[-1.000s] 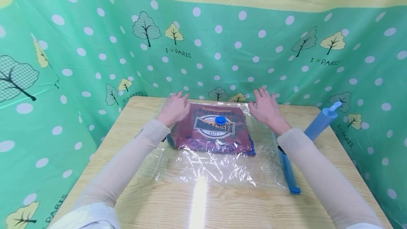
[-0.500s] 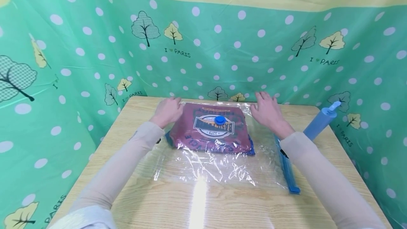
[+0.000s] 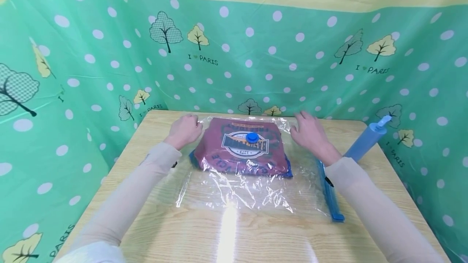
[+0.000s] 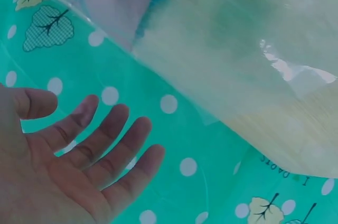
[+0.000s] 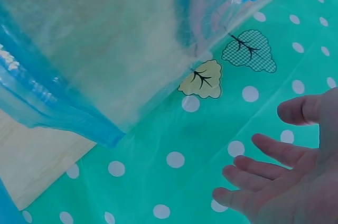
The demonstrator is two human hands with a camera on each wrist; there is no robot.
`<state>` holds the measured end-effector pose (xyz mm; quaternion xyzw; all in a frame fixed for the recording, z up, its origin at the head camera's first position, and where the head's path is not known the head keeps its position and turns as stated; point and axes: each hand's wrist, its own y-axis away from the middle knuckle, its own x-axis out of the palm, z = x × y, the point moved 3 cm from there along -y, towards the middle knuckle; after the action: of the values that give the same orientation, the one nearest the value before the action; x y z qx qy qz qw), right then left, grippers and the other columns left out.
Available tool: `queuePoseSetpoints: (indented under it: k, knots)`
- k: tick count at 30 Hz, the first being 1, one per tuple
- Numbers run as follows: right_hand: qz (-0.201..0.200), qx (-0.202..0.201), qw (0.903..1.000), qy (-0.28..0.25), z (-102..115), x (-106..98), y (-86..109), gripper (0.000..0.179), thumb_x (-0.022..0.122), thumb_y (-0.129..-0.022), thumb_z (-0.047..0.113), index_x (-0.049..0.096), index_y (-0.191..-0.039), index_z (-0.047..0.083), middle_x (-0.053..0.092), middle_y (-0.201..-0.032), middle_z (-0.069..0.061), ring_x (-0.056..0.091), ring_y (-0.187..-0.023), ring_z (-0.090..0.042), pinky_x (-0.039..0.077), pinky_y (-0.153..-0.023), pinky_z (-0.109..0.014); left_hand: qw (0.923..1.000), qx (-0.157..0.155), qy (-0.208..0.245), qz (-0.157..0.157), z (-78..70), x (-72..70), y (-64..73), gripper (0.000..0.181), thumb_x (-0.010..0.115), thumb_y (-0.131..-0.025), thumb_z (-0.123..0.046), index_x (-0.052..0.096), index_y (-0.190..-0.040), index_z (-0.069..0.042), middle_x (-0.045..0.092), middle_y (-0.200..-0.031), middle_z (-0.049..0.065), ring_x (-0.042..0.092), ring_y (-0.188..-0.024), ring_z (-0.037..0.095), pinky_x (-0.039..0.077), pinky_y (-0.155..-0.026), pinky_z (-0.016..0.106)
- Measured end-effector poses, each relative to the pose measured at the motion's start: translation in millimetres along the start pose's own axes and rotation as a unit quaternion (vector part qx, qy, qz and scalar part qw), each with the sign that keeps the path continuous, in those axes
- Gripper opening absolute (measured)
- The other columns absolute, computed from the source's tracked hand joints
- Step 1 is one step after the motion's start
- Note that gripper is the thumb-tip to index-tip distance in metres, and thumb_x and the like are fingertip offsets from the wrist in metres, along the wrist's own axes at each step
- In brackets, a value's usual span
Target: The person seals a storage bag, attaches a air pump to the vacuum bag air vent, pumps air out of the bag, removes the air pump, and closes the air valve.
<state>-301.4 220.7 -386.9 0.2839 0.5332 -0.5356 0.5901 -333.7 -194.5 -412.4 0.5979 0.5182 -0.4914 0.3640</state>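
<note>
A clear plastic vacuum storage bag (image 3: 303, 169) lies flat on the table, with a folded maroon garment (image 3: 215, 149) inside. Its round blue valve (image 3: 252, 137) sits above the garment's printed logo. A blue zip strip (image 3: 330, 196) runs down the bag's right side. My left hand (image 3: 184, 130) is by the bag's far left corner; the left wrist view shows its fingers (image 4: 108, 129) spread and loosely bent, holding nothing. Near the far right edge, my right hand (image 3: 310, 133) has relaxed, parted fingers (image 5: 253, 168) in the right wrist view and also holds nothing.
A blue cylindrical hand pump (image 3: 365, 141) is at the right, beyond my right wrist. The wooden table (image 3: 175, 230) ends at a green dotted curtain (image 3: 219, 52) that hangs behind and along both sides.
My left hand has moved left and toward me, off the garment's upper left corner. My right hand has shifted slightly right and nearer. Bag and pump stay in place.
</note>
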Motion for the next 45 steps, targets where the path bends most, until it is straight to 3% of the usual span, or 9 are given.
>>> queuePoseSetpoints:
  k: [8, 21, 24, 27, 35, 39, 42, 45]
  knots:
    - [0.019, 0.035, 0.9983, -0.043, -8, 1, 14.4, 0.056, 0.052, -0.100, 0.011, 0.044, -0.149, -0.015, 0.040, -0.153, -0.040, 0.040, -0.139, -0.058, 0.034, -0.115, -0.067, 0.9997, -0.020, -0.002, 0.011, 20.6, 1.4, 16.8, 0.029, 0.047, -0.102, -0.021, 0.064, -0.097, 0.003, 0.065, -0.103, 0.023, 0.064, -0.088, 0.037, 0.056, -0.076, 0.058]
    - [0.097, 0.098, 0.9879, -0.071, -42, 6, 53.7, 0.058, 0.048, -0.106, 0.017, 0.037, -0.150, -0.020, 0.038, -0.152, -0.042, 0.035, -0.141, -0.060, 0.031, -0.115, -0.069, 0.9954, -0.070, -0.001, 0.065, 71.9, 14.5, 51.0, 0.038, 0.051, -0.098, -0.016, 0.059, -0.121, 0.012, 0.062, -0.112, 0.029, 0.062, -0.089, 0.039, 0.056, -0.074, 0.059]
    - [0.100, 0.098, 0.9881, -0.064, -47, 10, 64.2, 0.053, 0.050, -0.107, 0.017, 0.044, -0.145, -0.019, 0.050, -0.140, -0.041, 0.055, -0.121, -0.055, 0.048, -0.100, -0.067, 0.9934, -0.087, 0.010, 0.074, 85.2, 16.3, 59.3, 0.042, 0.050, -0.099, -0.016, 0.054, -0.127, 0.015, 0.058, -0.114, 0.031, 0.061, -0.089, 0.041, 0.055, -0.074, 0.059]
    - [0.102, 0.101, 0.9881, -0.055, -52, 16, 75.3, 0.051, 0.050, -0.107, 0.016, 0.045, -0.142, -0.020, 0.056, -0.132, -0.040, 0.062, -0.104, -0.046, 0.054, -0.084, -0.059, 0.9923, -0.098, 0.018, 0.073, 96.8, 16.3, 65.8, 0.042, 0.050, -0.099, -0.015, 0.053, -0.128, 0.015, 0.058, -0.115, 0.032, 0.060, -0.090, 0.041, 0.055, -0.073, 0.058]
    - [0.108, 0.134, 0.9838, -0.053, -66, 25, 100.1, 0.057, 0.050, -0.106, 0.017, 0.039, -0.144, -0.024, 0.052, -0.133, -0.046, 0.059, -0.112, -0.057, 0.052, -0.089, -0.066, 0.9900, -0.104, 0.042, 0.085, 103.3, 17.1, 79.6, 0.039, 0.052, -0.099, -0.014, 0.055, -0.127, 0.014, 0.062, -0.119, 0.034, 0.061, -0.093, 0.042, 0.055, -0.077, 0.060]
    - [0.125, 0.161, 0.9771, -0.062, -72, 27, 113.0, 0.061, 0.048, -0.108, 0.020, 0.035, -0.145, -0.026, 0.045, -0.139, -0.050, 0.050, -0.123, -0.065, 0.047, -0.097, -0.071, 0.9896, -0.101, 0.049, 0.090, 104.0, 21.1, 85.4, 0.046, 0.053, -0.099, -0.013, 0.052, -0.134, 0.016, 0.060, -0.126, 0.038, 0.062, -0.107, 0.049, 0.053, -0.088, 0.064]
    - [0.140, 0.180, 0.9701, -0.082, -75, 27, 122.9, 0.057, 0.047, -0.109, 0.022, 0.041, -0.141, -0.025, 0.055, -0.128, -0.046, 0.062, -0.108, -0.056, 0.055, -0.086, -0.063, 0.9886, -0.106, 0.057, 0.090, 104.7, 22.7, 88.3, 0.050, 0.053, -0.099, -0.014, 0.048, -0.140, 0.015, 0.057, -0.133, 0.039, 0.059, -0.115, 0.052, 0.051, -0.094, 0.066]
    - [0.146, 0.197, 0.9633, -0.108, -77, 25, 131.7, 0.049, 0.046, -0.110, 0.024, 0.052, -0.129, -0.021, 0.064, -0.109, -0.034, 0.065, -0.090, -0.040, 0.057, -0.072, -0.047, 0.9865, -0.112, 0.074, 0.093, 105.1, 24.2, 90.2, 0.053, 0.051, -0.100, -0.015, 0.044, -0.144, 0.014, 0.057, -0.133, 0.039, 0.061, -0.105, 0.047, 0.052, -0.090, 0.063]
